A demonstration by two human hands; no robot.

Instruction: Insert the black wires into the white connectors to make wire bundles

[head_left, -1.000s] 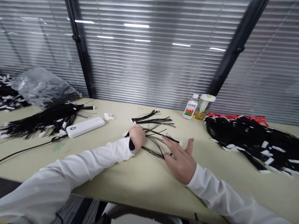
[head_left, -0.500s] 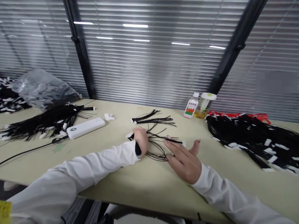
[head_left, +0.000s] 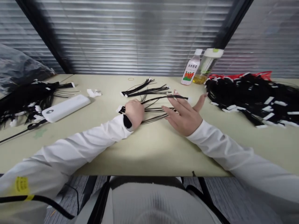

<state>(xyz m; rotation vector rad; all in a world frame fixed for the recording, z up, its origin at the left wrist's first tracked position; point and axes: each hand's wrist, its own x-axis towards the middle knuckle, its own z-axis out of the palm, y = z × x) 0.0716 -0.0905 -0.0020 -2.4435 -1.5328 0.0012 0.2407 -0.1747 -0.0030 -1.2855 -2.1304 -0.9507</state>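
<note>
My left hand (head_left: 135,112) is closed around a bundle of thin black wires (head_left: 153,109), with white connector ends poking out on its left side. The wires fan out to the right in separate strands. My right hand (head_left: 184,113) lies among these strands with its fingers spread and thumb raised; the strands pass at or under its fingertips. One strand runs to a white end just beyond the fingers. Just behind the hands, two small black wire bundles (head_left: 137,90) with white ends lie on the table.
A white power bank (head_left: 66,108) with a black cable and a crumpled tissue (head_left: 93,93) are at left, by a black wire pile (head_left: 25,99). A labelled bottle (head_left: 191,68) and a clear cup (head_left: 206,67) stand at back right. Another wire pile (head_left: 247,96) lies right.
The view has tilted down, so the table appears higher. The loops of wire between my hands have straightened into separate strands. My left hand keeps its hold; my right fingers are more spread.
</note>
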